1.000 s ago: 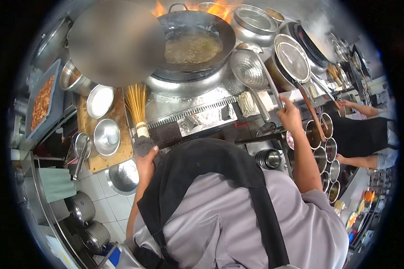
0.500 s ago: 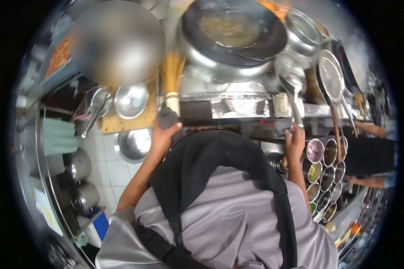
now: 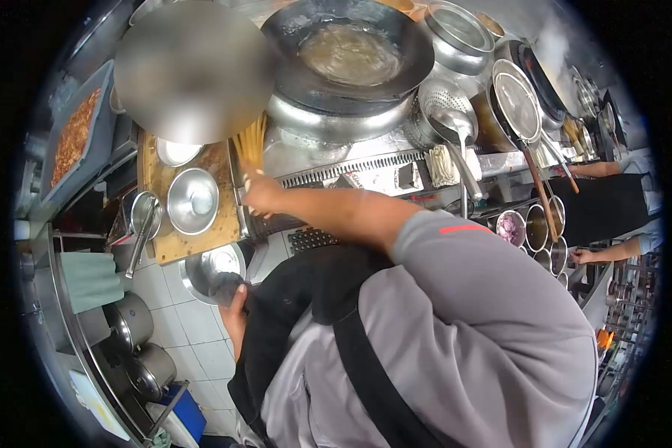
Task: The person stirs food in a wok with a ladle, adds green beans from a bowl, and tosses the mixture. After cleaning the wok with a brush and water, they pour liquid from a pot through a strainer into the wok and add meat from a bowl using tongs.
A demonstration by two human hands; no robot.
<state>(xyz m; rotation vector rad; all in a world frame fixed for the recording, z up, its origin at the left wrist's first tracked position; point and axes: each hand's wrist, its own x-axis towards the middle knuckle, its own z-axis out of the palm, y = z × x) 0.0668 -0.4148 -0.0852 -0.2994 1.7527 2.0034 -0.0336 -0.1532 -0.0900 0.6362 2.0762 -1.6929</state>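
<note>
My right hand [image 3: 261,193] reaches across my body, its fingers closed round the lower end of a bamboo wok brush [image 3: 251,142], bristles pointing away from me. Low on the left, my left hand [image 3: 235,317] is closed on a dark grey cloth [image 3: 226,287]; part of that hand is hidden by my apron. Beyond the brush sits a large black wok [image 3: 287,56] with bubbling liquid in it. A steel ladle [image 3: 463,145] rests in a perforated strainer [image 3: 440,93] to its right.
A wooden board [image 3: 153,243] at the left carries steel bowls [image 3: 193,201]. A wide steel basin [image 3: 201,280] is below it. Several condiment pots [image 3: 511,228] stand at the right, near a round mesh sieve [image 3: 515,101]. A co-worker's hand [image 3: 584,256] shows at the far right.
My right hand has left the ladle handle and crossed left to grasp the bamboo brush. My left hand has dropped lower with the cloth. The view has turned and shifted.
</note>
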